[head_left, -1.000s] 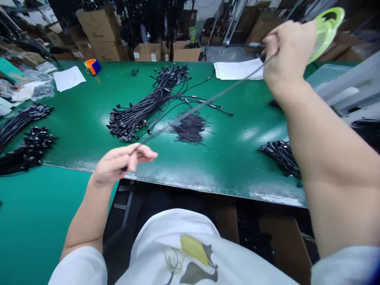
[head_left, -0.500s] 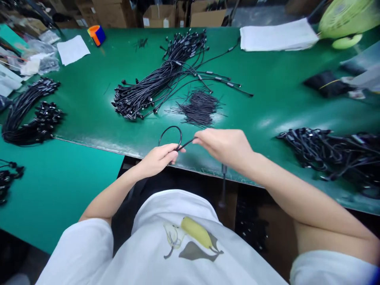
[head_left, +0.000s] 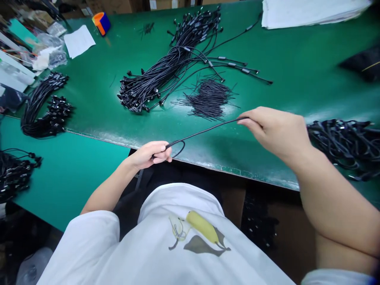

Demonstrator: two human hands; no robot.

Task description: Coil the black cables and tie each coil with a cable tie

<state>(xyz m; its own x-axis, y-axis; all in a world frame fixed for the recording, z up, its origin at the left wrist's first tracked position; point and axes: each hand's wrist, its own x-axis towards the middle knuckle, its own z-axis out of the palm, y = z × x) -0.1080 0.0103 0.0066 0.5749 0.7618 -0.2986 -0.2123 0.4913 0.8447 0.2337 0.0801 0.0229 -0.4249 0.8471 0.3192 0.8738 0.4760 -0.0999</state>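
A thin black cable runs nearly straight between my two hands over the table's front edge. My left hand is closed on one part of it, and a small loop sticks out to the right of those fingers. Up and to the right, my right hand pinches the cable between thumb and fingers; any length beyond that grip is hidden. Just behind the stretched cable lies a pile of short black ties. Farther back, a large bundle of black cables with small connectors is spread out.
Coiled black cables lie at the right edge, and more bundles at the left. White sheets rest at the back right. An orange and blue tape roll stands at the back left near a paper.
My right hand has moved right, away from the left, drawing the cable out between them. The loop at my left hand has become smaller and lower. The view has shifted slightly.
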